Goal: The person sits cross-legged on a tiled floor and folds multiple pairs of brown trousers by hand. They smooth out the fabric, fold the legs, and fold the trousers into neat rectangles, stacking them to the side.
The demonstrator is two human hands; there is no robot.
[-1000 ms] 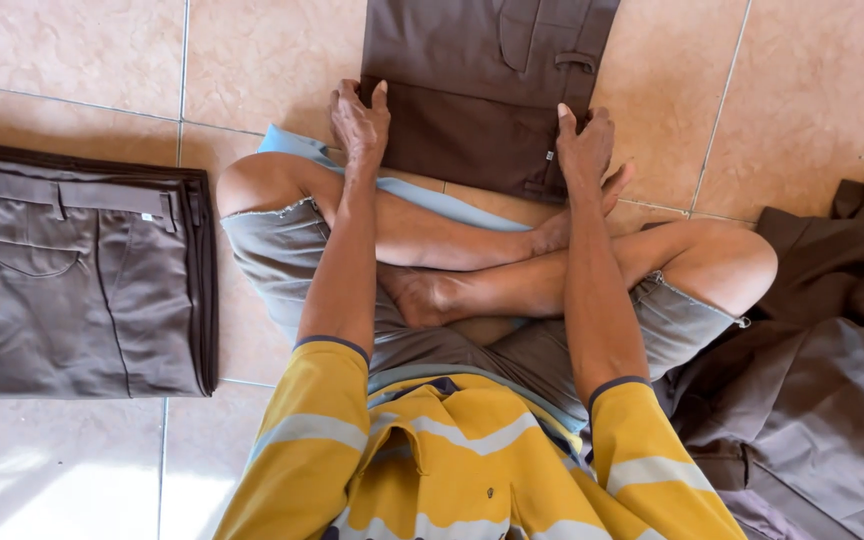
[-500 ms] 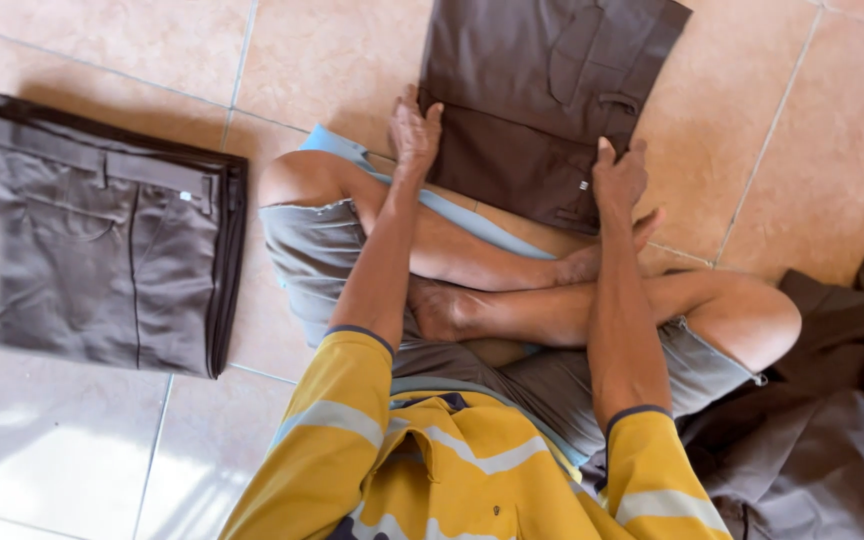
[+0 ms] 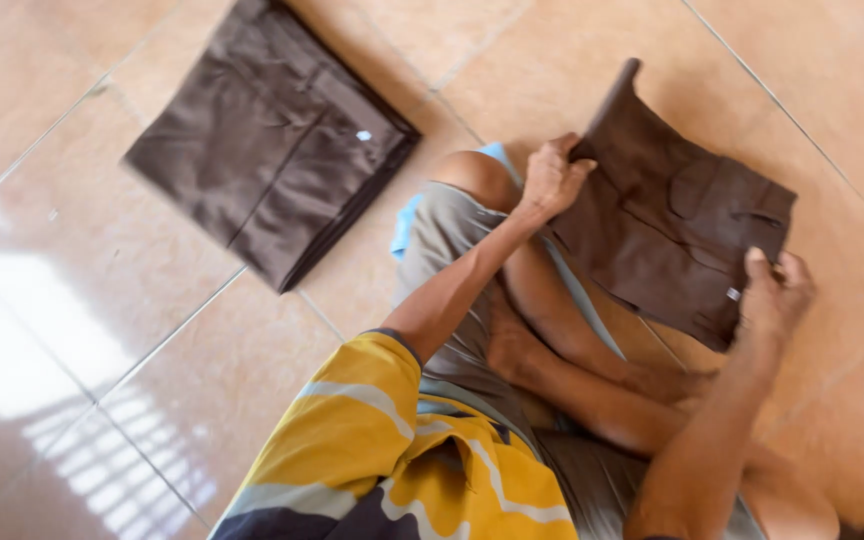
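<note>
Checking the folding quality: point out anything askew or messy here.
Little stands out. The folded brown garment held by the left hand and right hand has one corner sticking up past the fold. The folded pile on the tiled floor lies neat.

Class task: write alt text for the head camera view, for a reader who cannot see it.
A person sitting cross-legged on a tan tiled floor grips a folded brown garment with both hands, the left hand at its near corner and the right hand at its far edge. A second folded brown garment lies apart on the tiles to their left.
</note>
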